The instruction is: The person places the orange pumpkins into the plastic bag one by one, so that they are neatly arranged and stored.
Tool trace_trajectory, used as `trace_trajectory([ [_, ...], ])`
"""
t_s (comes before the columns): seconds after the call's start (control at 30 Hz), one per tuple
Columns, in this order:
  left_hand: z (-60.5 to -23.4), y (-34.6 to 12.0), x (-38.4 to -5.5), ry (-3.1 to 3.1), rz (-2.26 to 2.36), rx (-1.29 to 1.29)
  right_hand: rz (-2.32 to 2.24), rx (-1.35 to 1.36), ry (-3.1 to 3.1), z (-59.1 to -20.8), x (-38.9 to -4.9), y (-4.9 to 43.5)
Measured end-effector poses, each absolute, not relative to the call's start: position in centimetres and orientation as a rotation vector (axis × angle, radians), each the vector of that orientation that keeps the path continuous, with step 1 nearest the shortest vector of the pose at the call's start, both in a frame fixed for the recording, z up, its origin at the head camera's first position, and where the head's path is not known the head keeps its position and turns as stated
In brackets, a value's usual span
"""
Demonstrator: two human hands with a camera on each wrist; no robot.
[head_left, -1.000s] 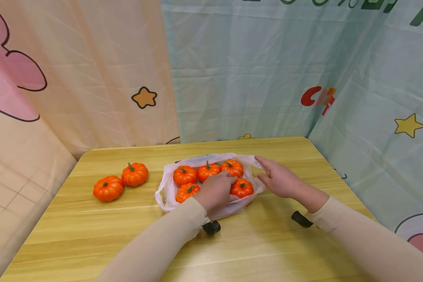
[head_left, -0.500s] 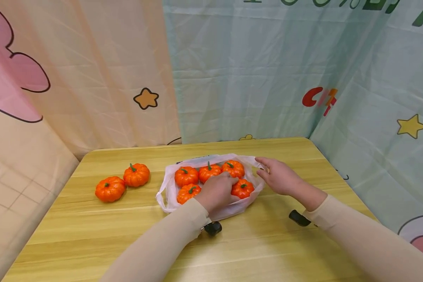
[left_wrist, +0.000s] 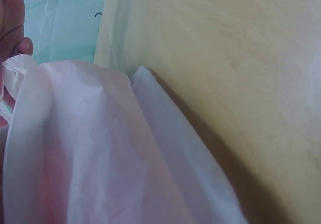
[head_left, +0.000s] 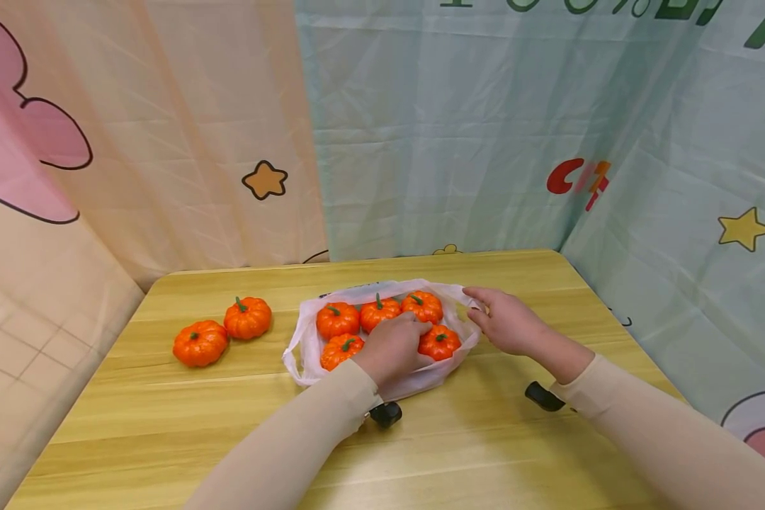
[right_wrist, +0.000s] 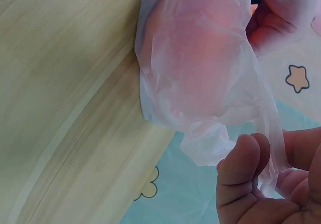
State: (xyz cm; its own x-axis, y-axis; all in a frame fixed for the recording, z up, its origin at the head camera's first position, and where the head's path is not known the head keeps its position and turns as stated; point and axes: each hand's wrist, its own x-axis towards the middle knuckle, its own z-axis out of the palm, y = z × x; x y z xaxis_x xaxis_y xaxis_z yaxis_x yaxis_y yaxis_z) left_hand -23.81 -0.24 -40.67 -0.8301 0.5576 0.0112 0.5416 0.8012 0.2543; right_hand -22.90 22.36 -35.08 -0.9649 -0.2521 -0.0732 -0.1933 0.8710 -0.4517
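Note:
A thin white plastic bag (head_left: 414,383) lies on its base with its mouth spread open. Several small glossy orange pumpkins with green stems are inside, among them one at the back left (head_left: 337,319). My left hand (head_left: 392,347) reaches into the bag and grips the front right pumpkin (head_left: 439,343) from its left side, thumb near and fingers over the top. Part of that hand and the bag's floor are hidden. At the bag's right end my right hand (head_left: 503,322) holds the bag's handle (right_wrist: 273,148) between thumb and fingers, as the right wrist view shows.
Two more pumpkins, a left one (head_left: 200,343) and a right one (head_left: 248,317), stand together left of the bag on the wooden table (head_left: 229,418). Printed cloth curtains (head_left: 446,142) hang behind and beside the table. A black wrist device (head_left: 385,414) sits under the left sleeve.

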Motion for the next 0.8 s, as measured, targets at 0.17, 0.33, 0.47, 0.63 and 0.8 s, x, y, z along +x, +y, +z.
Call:
trace_trajectory([
  [0.17, -40.48, -0.19, -23.67, 2.919, 0.39, 0.88, -0.683, -0.348, 2.907, -35.08, -22.78, 22.41],
  [0.33, -40.45, -0.15, -23.56, 2.918, 0.376, 0.879, -0.711, -0.33, 2.879, -35.01, -22.69, 22.51],
  [0.47, -40.51, -0.13, -23.58, 2.927, 0.357, 0.89, -0.701, -0.334, 2.893, -35.03, -22.61, 22.55],
  [0.63, -40.48, -0.06, -23.6, 2.934, 0.312, 0.916, -0.668, -0.344, 2.909, -35.14, -22.51, 22.58],
  [0.8, -40.3, 0.02, -23.61, 2.928, 0.259, 0.911, -0.66, -0.34, 2.909, -35.23, -22.52, 22.55],
])
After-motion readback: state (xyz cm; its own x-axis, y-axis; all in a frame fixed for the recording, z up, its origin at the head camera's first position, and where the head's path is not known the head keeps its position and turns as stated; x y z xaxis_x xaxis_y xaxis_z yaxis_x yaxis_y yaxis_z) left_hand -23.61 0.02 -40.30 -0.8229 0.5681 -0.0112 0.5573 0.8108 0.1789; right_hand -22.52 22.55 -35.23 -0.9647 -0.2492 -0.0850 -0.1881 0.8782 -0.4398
